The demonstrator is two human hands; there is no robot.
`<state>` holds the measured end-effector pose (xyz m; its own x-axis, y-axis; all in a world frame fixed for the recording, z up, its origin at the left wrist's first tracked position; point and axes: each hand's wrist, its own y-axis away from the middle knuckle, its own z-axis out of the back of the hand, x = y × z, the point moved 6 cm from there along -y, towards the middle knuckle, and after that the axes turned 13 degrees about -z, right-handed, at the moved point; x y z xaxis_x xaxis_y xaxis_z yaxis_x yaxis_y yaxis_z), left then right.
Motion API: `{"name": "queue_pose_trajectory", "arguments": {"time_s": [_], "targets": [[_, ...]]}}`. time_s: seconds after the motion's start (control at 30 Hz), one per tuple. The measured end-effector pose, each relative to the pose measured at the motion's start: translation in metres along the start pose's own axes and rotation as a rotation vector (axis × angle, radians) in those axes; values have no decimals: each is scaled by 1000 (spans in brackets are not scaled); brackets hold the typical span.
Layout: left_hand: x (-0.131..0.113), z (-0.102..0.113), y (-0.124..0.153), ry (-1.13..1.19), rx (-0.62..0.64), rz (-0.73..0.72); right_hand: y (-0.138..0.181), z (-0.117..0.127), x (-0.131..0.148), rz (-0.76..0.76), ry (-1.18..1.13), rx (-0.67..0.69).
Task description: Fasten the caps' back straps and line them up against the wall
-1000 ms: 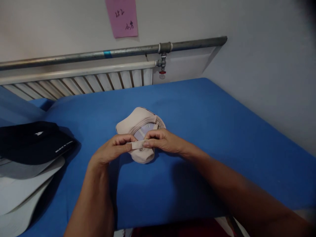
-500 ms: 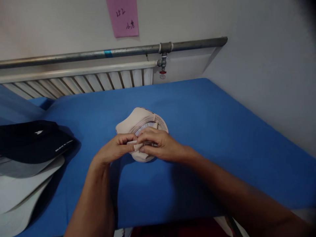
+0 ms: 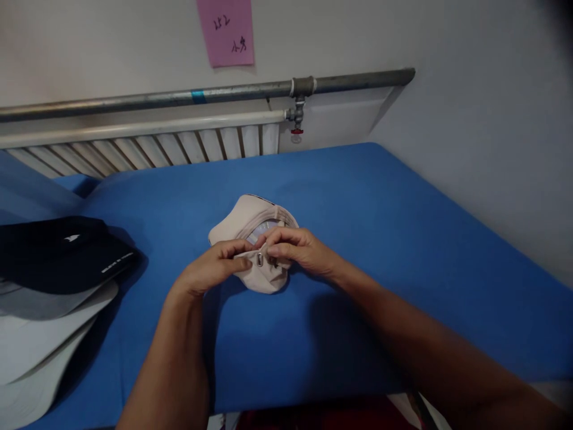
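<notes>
A beige baseball cap lies on the blue-covered table, its brim toward the far left and its inside partly showing. My left hand pinches the cap's back edge between thumb and fingers. Just right of that thumb, a small metal eyelet or buckle piece shows on the back of the cap. My right hand is closed on the cap's back strap, with thumb and fingertips together close to the metal piece. Its fingers hide part of the strap and the cap's opening.
To the left lies a stack of caps, a black cap on top of grey and white ones. The blue table cover reaches the walls. Behind it are a white radiator, a metal pipe and a red-handled valve.
My right hand has shifted slightly right and up, and the metal piece on the cap's back now shows. The strap end that stuck out between my hands is no longer visible there.
</notes>
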<state>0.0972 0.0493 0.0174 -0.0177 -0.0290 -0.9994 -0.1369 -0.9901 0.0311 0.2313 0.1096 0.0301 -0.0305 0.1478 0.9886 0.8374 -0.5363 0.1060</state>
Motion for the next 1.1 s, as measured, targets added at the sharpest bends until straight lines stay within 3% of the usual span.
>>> {"name": "queue_pose_trajectory", "arguments": {"time_s": [0.2, 0.37, 0.8, 1.1], "targets": [[3, 6, 1, 213, -118, -35, 0, 0, 1, 32, 7, 4], [2, 4, -1, 312, -132, -45, 1, 0, 2, 82, 25, -3], [6, 7, -2, 249, -192, -53, 3, -5, 10, 178, 387, -181], [6, 4, 0, 248, -218, -38, 3, -7, 9, 133, 441, -214]]}}
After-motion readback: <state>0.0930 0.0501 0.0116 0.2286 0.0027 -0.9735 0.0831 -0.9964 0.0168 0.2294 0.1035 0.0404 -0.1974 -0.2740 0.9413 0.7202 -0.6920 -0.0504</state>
